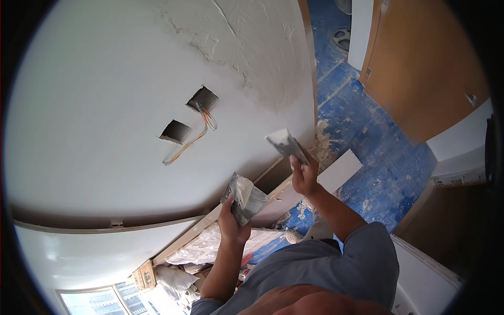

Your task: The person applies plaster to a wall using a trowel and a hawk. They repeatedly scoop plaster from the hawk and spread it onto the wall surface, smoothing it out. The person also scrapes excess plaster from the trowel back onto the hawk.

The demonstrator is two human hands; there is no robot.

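My left hand (pixel 232 227) is closed around a wide metal plastering blade (pixel 256 203) with a lump of pale filler (pixel 242 190) on its face. In my raised right hand (pixel 305 177) is a putty knife (pixel 286 144), its blade carrying whitish filler near the tip. The two tools are apart, both close to a white wall (pixel 105 115). Rough grey filler (pixel 268 58) covers the wall's upper right part. Left of the tools, two square holes open in the wall, and loose wires (pixel 202 131) hang from the upper hole (pixel 202 98).
A long pale board (pixel 340 170) lies along the wall's foot. Blue sheeting (pixel 378 152), spattered with filler, covers the floor. At right is a wooden door (pixel 430 68). Plastic-wrapped material (pixel 205 245), a cardboard box (pixel 144 274) and a window (pixel 94 302) are at lower left.
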